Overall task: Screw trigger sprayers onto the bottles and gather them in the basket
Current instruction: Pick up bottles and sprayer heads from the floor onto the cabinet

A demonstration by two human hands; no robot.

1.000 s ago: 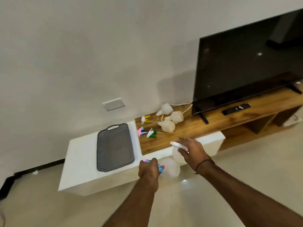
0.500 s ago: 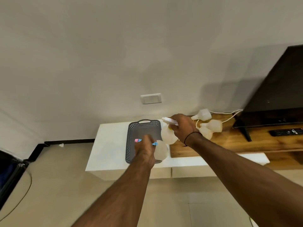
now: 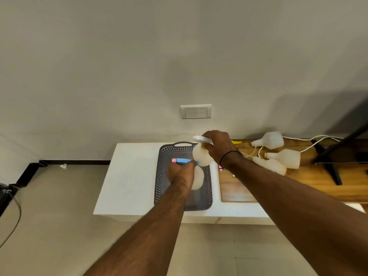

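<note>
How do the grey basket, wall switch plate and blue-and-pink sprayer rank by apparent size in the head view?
1. Grey basket, clearly largest.
2. Wall switch plate.
3. Blue-and-pink sprayer, though the left hand partly hides it, so this order is unsure.

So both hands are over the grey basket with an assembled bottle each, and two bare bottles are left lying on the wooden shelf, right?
Not quite: the head view shows three bare bottles lying on the wooden shelf, not two. The rest holds: the left hand and right hand each hold an assembled bottle over the grey basket.
</note>
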